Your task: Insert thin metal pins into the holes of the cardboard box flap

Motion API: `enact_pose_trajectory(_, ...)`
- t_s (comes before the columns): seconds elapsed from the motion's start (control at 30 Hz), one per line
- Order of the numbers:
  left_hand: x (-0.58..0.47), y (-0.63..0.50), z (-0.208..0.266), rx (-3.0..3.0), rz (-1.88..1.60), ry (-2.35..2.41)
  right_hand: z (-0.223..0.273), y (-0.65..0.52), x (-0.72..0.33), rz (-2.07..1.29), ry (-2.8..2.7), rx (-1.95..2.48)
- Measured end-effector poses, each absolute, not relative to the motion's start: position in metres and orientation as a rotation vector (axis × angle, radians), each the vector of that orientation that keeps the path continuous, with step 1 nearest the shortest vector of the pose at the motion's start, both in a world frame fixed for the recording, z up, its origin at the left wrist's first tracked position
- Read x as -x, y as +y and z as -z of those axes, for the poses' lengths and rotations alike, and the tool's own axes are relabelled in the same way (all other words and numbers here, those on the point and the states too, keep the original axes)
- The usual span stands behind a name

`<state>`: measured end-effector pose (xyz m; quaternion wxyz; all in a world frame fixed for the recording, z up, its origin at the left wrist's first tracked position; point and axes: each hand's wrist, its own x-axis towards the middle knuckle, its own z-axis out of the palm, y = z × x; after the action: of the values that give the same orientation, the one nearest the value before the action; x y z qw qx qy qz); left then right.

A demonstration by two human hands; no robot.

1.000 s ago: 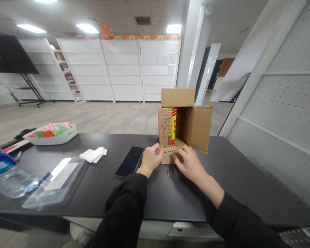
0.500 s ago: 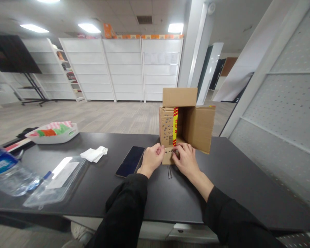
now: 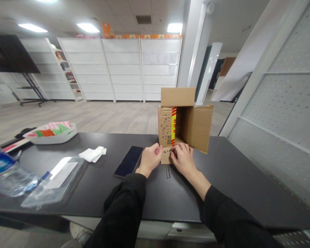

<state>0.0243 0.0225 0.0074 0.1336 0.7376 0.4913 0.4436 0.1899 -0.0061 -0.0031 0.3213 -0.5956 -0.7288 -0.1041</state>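
A cardboard box [image 3: 181, 97] stands on the table with its flaps spread and its opening towards me. Grey round dots cover its left flap [image 3: 165, 125], beside a yellow and red strip [image 3: 174, 125]. Small dark spots mark the lower flap [image 3: 166, 159]. My left hand [image 3: 150, 157] is closed at that flap's left edge; whatever its fingers hold is hidden. On the flap's right side, my right hand [image 3: 184, 156] has its fingertips pinched together, and a small dark thing there is too small to name. Two thin metal rods [image 3: 168, 171] lie just below the flap.
Left of my left hand lies a dark phone [image 3: 129, 161]. Further left are white tissues [image 3: 93, 154], a clear plastic case [image 3: 55, 182], a water bottle [image 3: 12, 175] and a white basket [image 3: 55, 137] with colourful cloth. A perforated panel [image 3: 281, 134] borders the right side.
The whole view has shifted slightly, so things appear a little further left. Both hands keep about the same places at the lower flap.
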Motion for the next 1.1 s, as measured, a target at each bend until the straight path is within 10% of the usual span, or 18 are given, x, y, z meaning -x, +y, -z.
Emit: enact_pose_trajectory(1.1,-0.0243,0.0233,-0.0067,-2.140,-1.286,1.444,0.0058,-0.0024,-0.1853,0.429,-1.949,1.637)
